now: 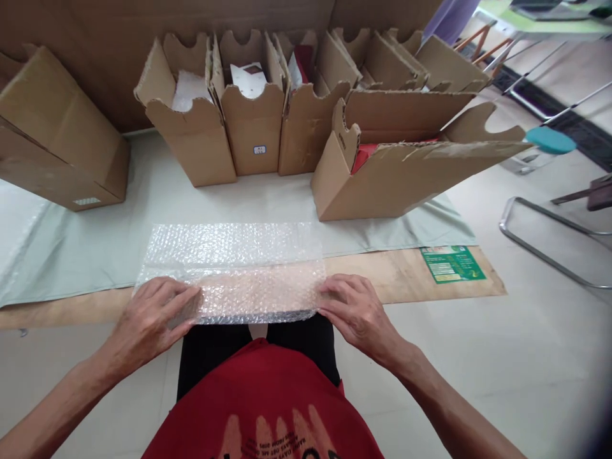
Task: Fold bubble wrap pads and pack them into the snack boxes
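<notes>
A sheet of clear bubble wrap (pixel 239 245) lies flat across the front of the table, its near edge reaching the table's edge in front of my body. My left hand (pixel 160 312) grips the near left corner, thumb below and fingers on top. At the near right corner, my right hand (pixel 356 312) pinches the wrap between thumb and fingers. The near edge looks doubled or folded over. Whether anything lies inside that fold I cannot tell.
Behind the wrap stand several open cardboard boxes (pixel 255 137), some holding packets. A larger box (pixel 411 182) with red items is at the right, another box (pixel 71 134) at the left. A green label (pixel 453 264) sits on the table's bare wooden edge (pixel 401 274).
</notes>
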Tool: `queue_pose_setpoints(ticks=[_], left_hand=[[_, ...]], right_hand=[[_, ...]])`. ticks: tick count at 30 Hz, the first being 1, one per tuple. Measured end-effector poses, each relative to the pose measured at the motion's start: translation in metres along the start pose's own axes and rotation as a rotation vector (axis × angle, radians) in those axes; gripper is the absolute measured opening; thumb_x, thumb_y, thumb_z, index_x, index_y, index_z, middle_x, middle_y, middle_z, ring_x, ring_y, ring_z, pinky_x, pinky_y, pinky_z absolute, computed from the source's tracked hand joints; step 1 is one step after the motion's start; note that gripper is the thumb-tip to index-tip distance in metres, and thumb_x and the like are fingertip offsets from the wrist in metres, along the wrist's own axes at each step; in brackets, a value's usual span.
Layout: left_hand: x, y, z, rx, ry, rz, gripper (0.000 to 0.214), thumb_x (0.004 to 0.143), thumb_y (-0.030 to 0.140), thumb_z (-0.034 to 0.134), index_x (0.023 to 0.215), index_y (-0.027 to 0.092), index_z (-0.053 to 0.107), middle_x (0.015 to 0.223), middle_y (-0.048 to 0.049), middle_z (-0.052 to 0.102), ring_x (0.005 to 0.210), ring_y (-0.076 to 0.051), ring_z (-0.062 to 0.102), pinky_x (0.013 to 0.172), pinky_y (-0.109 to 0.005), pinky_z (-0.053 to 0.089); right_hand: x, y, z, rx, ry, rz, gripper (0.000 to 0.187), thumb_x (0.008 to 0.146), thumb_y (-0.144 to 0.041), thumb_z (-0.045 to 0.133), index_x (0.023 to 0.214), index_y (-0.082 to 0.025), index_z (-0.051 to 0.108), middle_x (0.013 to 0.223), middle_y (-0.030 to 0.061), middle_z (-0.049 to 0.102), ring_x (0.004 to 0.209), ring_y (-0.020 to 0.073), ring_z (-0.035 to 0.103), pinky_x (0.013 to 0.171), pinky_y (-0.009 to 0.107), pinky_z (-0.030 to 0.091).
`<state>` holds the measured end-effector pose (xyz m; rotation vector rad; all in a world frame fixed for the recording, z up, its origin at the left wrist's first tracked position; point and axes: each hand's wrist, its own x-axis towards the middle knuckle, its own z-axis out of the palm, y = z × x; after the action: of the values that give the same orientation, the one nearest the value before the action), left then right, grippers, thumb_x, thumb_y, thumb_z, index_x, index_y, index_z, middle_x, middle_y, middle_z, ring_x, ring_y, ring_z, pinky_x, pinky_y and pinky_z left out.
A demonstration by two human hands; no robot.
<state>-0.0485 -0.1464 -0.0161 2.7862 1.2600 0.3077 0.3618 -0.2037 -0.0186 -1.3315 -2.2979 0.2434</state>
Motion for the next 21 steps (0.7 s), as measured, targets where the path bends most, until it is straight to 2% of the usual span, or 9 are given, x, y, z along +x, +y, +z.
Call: queue_pose_setpoints(ticks=[2,4,7,9,11,14,17,19,21], left_hand=[[-0.004,-0.002,-0.003,-0.045,0.009,-0.015,0.032,0.094,0.031,0.058,0.124,0.031,0.068,0.106,-0.0084,0.072,0.101,-0.030,0.067,0.097,-0.047,0.053],[-0.009,-0.006,-0.010,-0.106,0.048,-0.046,0.027,0.092,0.031,0.059,0.116,0.033,0.070,0.109,-0.0066,0.072,0.104,-0.029,0.068,0.098,-0.047,0.054],[-0.015,-0.018,-0.027,-0.254,0.066,-0.173,0.017,0.090,0.034,0.059,0.102,0.034,0.071,0.114,-0.0027,0.074,0.110,-0.029,0.070,0.101,-0.048,0.055],[-0.014,-0.028,-0.038,-0.338,0.018,-0.350,0.015,0.090,0.042,0.060,0.095,0.034,0.071,0.113,0.0002,0.077,0.107,-0.030,0.072,0.098,-0.048,0.057],[-0.007,-0.035,-0.045,-0.371,-0.021,-0.585,0.022,0.088,0.052,0.062,0.091,0.033,0.072,0.108,0.0010,0.079,0.101,-0.031,0.074,0.089,-0.047,0.061],[0.011,-0.034,-0.041,-0.415,-0.032,-0.807,0.029,0.085,0.059,0.064,0.088,0.032,0.073,0.099,-0.0006,0.080,0.096,-0.031,0.075,0.081,-0.044,0.062],[0.029,-0.024,-0.029,-0.459,0.002,-0.859,0.025,0.086,0.054,0.063,0.087,0.030,0.071,0.092,-0.0017,0.079,0.092,-0.029,0.074,0.083,-0.042,0.060],[0.035,-0.019,-0.021,-0.427,0.048,-0.883,0.024,0.085,0.053,0.062,0.087,0.030,0.069,0.089,-0.0010,0.078,0.088,-0.028,0.073,0.082,-0.042,0.059],[0.039,-0.017,-0.016,-0.365,0.060,-0.878,0.025,0.084,0.055,0.061,0.086,0.030,0.068,0.086,0.0007,0.076,0.082,-0.028,0.072,0.079,-0.043,0.058]], right_hand=[[-0.003,-0.005,-0.006,0.069,0.081,-0.002,0.015,0.099,-0.017,0.060,0.091,-0.023,0.072,0.111,0.0082,0.075,0.110,0.0279,0.066,0.095,0.046,0.049],[-0.005,-0.008,-0.017,0.215,0.126,0.054,0.012,0.098,-0.017,0.061,0.093,-0.024,0.070,0.116,0.0070,0.075,0.114,0.0265,0.067,0.098,0.045,0.050],[-0.002,-0.007,-0.033,0.485,0.192,0.265,0.010,0.100,-0.022,0.059,0.095,-0.025,0.068,0.107,0.0041,0.077,0.103,0.0226,0.072,0.090,0.039,0.057],[0.003,-0.002,-0.037,0.612,0.274,0.426,0.014,0.101,-0.031,0.059,0.093,-0.025,0.068,0.095,0.0037,0.077,0.091,0.0216,0.074,0.081,0.036,0.060],[0.009,0.005,-0.034,0.699,0.354,0.557,0.021,0.099,-0.042,0.062,0.090,-0.023,0.067,0.086,0.0041,0.076,0.083,0.0214,0.074,0.078,0.036,0.060],[0.015,0.016,-0.021,0.811,0.363,0.663,0.035,0.088,-0.051,0.074,0.105,-0.022,0.065,0.084,0.0036,0.074,0.081,0.0214,0.072,0.077,0.037,0.059],[0.013,0.022,-0.007,0.797,0.310,0.696,0.051,0.081,-0.046,0.078,0.122,-0.021,0.061,0.077,-0.0013,0.068,0.071,0.0174,0.066,0.067,0.032,0.054],[0.009,0.024,0.000,0.681,0.311,0.716,0.049,0.084,-0.043,0.074,0.125,-0.020,0.059,0.072,-0.0042,0.063,0.061,0.0140,0.057,0.060,0.029,0.048],[0.007,0.025,0.004,0.528,0.302,0.733,0.049,0.085,-0.040,0.070,0.128,-0.020,0.059,0.074,-0.0039,0.063,0.057,0.0131,0.053,0.059,0.029,0.047]])
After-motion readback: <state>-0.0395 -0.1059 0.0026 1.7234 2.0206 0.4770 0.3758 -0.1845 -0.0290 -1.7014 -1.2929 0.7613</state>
